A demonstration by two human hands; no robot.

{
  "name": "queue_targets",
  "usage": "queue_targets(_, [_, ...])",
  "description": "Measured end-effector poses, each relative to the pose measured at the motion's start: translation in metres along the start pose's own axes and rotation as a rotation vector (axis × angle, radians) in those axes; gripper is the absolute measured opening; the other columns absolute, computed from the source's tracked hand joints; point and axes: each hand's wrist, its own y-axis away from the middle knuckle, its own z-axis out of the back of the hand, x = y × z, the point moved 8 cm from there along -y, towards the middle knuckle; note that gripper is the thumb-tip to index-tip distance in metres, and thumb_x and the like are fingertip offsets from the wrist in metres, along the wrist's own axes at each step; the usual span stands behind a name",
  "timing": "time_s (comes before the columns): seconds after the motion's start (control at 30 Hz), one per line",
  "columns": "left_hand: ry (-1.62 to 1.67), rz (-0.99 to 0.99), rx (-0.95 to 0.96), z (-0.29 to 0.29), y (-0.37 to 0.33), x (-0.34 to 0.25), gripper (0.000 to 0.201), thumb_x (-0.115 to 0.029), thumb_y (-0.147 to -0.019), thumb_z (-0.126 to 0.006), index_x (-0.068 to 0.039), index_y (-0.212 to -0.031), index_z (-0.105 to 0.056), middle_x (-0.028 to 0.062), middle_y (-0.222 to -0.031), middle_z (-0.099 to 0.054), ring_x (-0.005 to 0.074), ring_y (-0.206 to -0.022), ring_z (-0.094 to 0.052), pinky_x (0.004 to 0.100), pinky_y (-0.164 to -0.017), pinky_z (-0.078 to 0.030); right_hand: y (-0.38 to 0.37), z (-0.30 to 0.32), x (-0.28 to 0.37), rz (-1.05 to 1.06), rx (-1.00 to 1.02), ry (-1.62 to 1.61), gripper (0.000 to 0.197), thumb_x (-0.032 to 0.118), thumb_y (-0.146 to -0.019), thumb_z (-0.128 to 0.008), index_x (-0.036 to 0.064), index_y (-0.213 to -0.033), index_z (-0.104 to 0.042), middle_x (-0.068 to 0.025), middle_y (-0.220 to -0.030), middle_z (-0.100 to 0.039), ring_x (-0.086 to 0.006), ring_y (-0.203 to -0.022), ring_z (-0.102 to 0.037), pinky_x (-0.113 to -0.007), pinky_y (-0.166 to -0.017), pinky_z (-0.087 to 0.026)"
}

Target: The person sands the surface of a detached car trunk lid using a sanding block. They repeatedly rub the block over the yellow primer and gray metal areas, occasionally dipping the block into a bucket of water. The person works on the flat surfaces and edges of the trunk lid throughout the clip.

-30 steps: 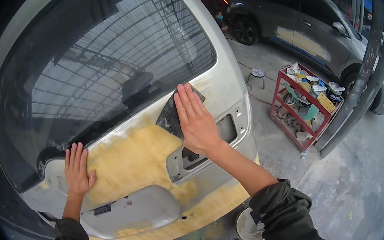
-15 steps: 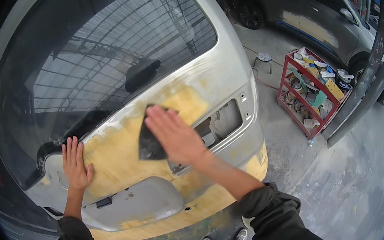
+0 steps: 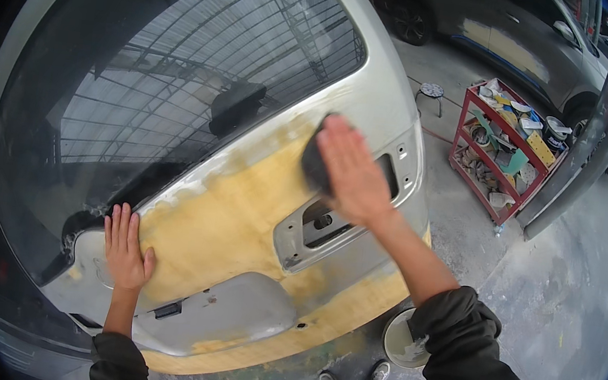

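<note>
Right hand (image 3: 356, 177) flat on dark pad (image 3: 311, 159), left hand (image 3: 128, 258) flat too; imo uneven pressure could gouge that yellow patch (image 3: 222, 210).

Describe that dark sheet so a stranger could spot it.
Start at the silver tailgate, then its yellow patch below the window. At that patch's upper-right end lies the dark sheet; unlike nearby openings, it's partly beneath the right hand.

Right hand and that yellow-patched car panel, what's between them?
A dark sheet lies between the right hand and the yellow-patched car panel; the head view shows it, somewhat blurred, sticking out past the hand's left side.
</note>
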Motion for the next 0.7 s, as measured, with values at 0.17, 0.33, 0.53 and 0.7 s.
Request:
queue_targets(0.17, [0.031, 0.030, -0.027, 0.003, -0.005, -0.003, 0.064, -0.034, -0.101, -0.048, 0.003, -0.154, -0.047, 0.0238, -0.164, -0.045, 0.0449, -0.154, -0.038, 0.0604, -0.127, -0.024, -0.023, -0.004, 0.036, -0.326, -0.292, -0.035, 0.088, 0.016, -0.089, -0.070, -0.0094, -0.162, -0.027, -0.0309, -0.172, -0.023, -0.0439, -0.162, -0.018, -0.055, -0.131, -0.014])
queue_targets(0.33, [0.071, 0.035, -0.054, -0.006, -0.013, -0.013, 0.063, -0.035, -0.102, -0.048, 0.000, -0.154, -0.048, 0.0208, -0.165, -0.045, 0.0427, -0.155, -0.038, 0.0584, -0.128, -0.024, -0.032, -0.040, 0.136, 0.142, -0.001, 0.042, 0.074, 0.009, -0.089, -0.054, -0.0083, -0.158, -0.039, -0.0218, -0.171, -0.033, -0.0357, -0.161, -0.028, -0.048, -0.131, -0.020])
queue_targets(0.53, [0.056, 0.057, -0.070, 0.007, -0.010, -0.007, 0.062, -0.036, -0.102, -0.049, -0.001, -0.153, -0.051, 0.0195, -0.164, -0.046, 0.0405, -0.154, -0.039, 0.0562, -0.128, -0.025, -0.041, 0.050, -0.022, -0.002, -0.117, 0.167, 0.072, 0.014, -0.093, -0.065, -0.0057, -0.158, -0.039, -0.0224, -0.167, -0.039, -0.0357, -0.157, -0.034, -0.049, -0.131, -0.026])
queue_targets(0.7, [0.066, 0.080, -0.043, 0.010, -0.007, -0.010, 0.061, -0.033, -0.097, -0.056, -0.004, -0.151, -0.054, 0.0167, -0.163, -0.048, 0.0360, -0.154, -0.041, 0.0546, -0.128, -0.026, -0.034, -0.004, 0.066, 0.061, -0.062, 0.023, 0.074, 0.011, -0.091, -0.062, -0.0113, -0.157, -0.037, -0.0259, -0.169, -0.033, -0.0400, -0.160, -0.027, -0.051, -0.132, -0.022])
